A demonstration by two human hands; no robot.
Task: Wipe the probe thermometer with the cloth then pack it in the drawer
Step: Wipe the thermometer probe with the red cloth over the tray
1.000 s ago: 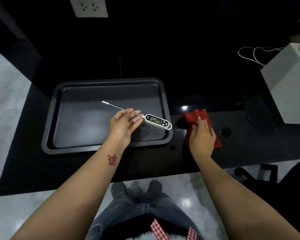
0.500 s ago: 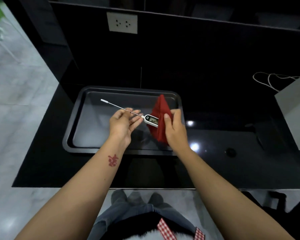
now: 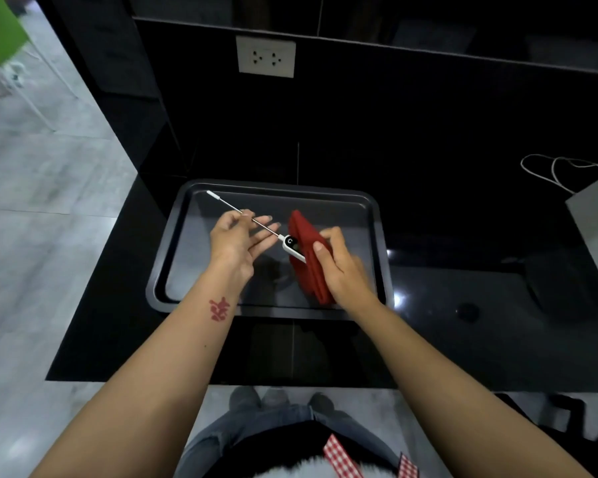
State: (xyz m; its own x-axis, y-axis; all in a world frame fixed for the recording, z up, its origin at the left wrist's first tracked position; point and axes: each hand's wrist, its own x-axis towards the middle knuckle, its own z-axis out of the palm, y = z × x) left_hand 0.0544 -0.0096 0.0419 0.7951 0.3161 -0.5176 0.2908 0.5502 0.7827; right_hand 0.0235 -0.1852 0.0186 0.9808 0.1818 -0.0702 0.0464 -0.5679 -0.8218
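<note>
The probe thermometer was held in the air above the dark baking tray, its thin metal stem running up toward ten o'clock and ending in a small white tip cap, its white display body down at the four o'clock end. The left hand pinched the stem between thumb and forefinger about midway along, with the other fingers loosely fanned out beneath it.

What had changed was the red cloth. A second before, it had lain on the black counter at three o'clock of the tray, under the right hand; half a second before, it had been lifted and carried across to just beside the thermometer's body. Now the right hand had it folded round the lower end of the display body, thumb on the near face of the cloth and fingers behind it, so that only the upper part of the body, with its round button, still showed. The left hand's grip on the stem looked the same throughout.

To me that meant the wiping had just begun, at the handle end. I judged the stem and tip were still to be done, which would need the left hand to shift its pinch. No drawer was in view, so the packing looked some way off. At twelve o'clock, a white wall socket sat on the black backsplash.
</note>
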